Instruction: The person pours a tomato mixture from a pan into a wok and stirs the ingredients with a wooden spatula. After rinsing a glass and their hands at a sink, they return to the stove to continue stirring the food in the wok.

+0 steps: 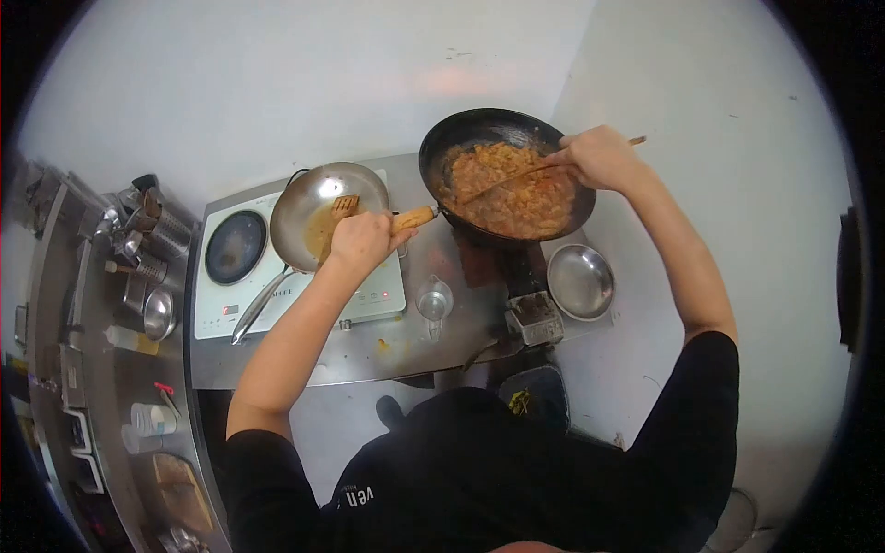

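My left hand (361,238) is wrapped round the wooden handle (415,218) of a black wok (494,118), which is tilted toward me. Orange-red food, like scrambled egg with tomato (516,198), fills much of the wok. From the right, my right hand (597,158) reaches over the rim and grips a long wooden stirring utensil (525,170); its far end lies in the food. Close behind my left hand, a slotted wooden turner (345,205) rests in a steel frying pan (300,207) with yellowish liquid.
The steel pan stands on a white double induction cooker (249,309) beside a black round plate (236,247). On the counter are a clear jug (434,302), a metal box (535,320) and a steel bowl (581,282). A bin (546,392) stands below. Utensil holders (169,230) line the left shelf.
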A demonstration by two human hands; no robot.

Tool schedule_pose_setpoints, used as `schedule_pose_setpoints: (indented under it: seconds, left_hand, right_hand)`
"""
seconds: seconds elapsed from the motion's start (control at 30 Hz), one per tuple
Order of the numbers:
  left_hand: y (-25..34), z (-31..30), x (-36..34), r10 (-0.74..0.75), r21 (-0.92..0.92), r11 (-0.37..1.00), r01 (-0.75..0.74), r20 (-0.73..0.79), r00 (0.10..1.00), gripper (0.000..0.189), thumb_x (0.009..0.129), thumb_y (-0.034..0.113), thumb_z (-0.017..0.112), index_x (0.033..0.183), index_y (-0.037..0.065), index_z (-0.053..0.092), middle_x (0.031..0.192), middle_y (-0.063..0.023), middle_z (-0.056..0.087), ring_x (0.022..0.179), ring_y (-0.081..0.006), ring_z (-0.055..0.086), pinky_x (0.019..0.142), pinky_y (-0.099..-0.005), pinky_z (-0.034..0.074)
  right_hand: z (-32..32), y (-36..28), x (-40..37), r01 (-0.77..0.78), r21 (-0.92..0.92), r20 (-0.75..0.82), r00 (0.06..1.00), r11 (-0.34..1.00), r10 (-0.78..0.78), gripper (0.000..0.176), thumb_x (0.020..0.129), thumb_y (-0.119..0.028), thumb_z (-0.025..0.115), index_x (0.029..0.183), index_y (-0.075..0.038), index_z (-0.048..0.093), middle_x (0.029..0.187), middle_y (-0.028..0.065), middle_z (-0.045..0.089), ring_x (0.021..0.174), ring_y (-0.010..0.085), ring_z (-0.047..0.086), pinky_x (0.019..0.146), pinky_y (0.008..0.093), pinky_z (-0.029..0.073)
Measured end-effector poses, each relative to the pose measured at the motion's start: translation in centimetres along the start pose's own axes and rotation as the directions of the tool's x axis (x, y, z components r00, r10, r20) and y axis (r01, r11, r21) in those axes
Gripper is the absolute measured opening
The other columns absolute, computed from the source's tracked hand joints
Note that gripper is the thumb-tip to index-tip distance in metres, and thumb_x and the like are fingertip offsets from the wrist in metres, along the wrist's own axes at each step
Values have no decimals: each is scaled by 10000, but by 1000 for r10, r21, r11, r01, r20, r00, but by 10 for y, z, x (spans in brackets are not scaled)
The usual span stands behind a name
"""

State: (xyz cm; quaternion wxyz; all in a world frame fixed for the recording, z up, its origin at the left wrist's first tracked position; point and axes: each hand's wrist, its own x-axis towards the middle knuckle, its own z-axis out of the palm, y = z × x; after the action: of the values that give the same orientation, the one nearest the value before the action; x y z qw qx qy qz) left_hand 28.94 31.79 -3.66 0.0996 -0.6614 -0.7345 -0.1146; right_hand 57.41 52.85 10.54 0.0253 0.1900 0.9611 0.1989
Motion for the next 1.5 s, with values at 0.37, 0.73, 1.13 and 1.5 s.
schedule_pose_setpoints:
  seconds: [0.37, 0.73, 1.13, 1.5]
  left_hand:
    - [-3, 1, -3, 55, -63, 996, -56, -22, 998, 548, 836, 546, 518, 699, 29, 639, 593, -144, 612, 559, -296, 631, 512, -374, 513]
    - [-7, 4, -6, 72, -147, 986, -77, -42, 997, 510, 836, 524, 530, 712, 41, 634, 630, -132, 630, 590, -291, 640, 542, -385, 517]
    - [-13, 7, -7, 125, -136, 982, -131, -49, 991, 502, 843, 521, 517, 758, 44, 645, 691, -133, 645, 633, -290, 646, 569, -383, 519]
    - [-9, 5, -5, 73, -108, 991, -75, -19, 997, 515, 837, 531, 523, 733, 38, 627, 647, -141, 631, 602, -299, 637, 551, -389, 516]
  right_hand:
    - [38, -73, -3, -470, -55, 72, 878, 881, 473, 117, 733, -87, 579, 755, -48, 687, 783, 161, 670, 729, 289, 675, 628, 386, 540]
    - [34, -119, 60, -574, 62, 248, 801, 817, 544, 237, 821, -122, 488, 918, -35, 686, 943, 185, 661, 896, 303, 654, 748, 410, 528]
    - [2, -129, 0, -513, -201, 253, 796, 834, 550, 162, 786, -116, 552, 826, -62, 700, 874, 143, 680, 807, 282, 673, 672, 387, 541]
    - [-32, -50, -53, -360, -301, 284, 851, 883, 443, 138, 778, -141, 567, 797, -95, 695, 810, 119, 667, 760, 275, 667, 628, 387, 531]
